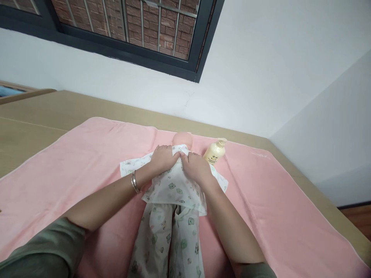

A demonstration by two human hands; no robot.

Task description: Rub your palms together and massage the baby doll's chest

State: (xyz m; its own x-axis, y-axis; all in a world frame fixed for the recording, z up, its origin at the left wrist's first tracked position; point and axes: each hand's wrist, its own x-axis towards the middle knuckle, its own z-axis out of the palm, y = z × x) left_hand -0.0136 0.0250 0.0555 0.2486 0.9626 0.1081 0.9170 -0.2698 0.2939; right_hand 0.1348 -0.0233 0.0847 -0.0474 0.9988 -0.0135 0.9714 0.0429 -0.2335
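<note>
1) Left hand and right hand: both closed on shirt at the collar, thumbs meeting or nearly so
2) Shirt: mid-mat, over doll, sleeves spread left and right; doll's head shows just beyond collar, far side
3) Trousers: near side, top end at shirt hem
4) Bottle: right of doll's head, near right sleeve
5) Mat: pink, under all, on table

Both arms forward, left hand close beside right hand, fingers apparently bent.
</note>
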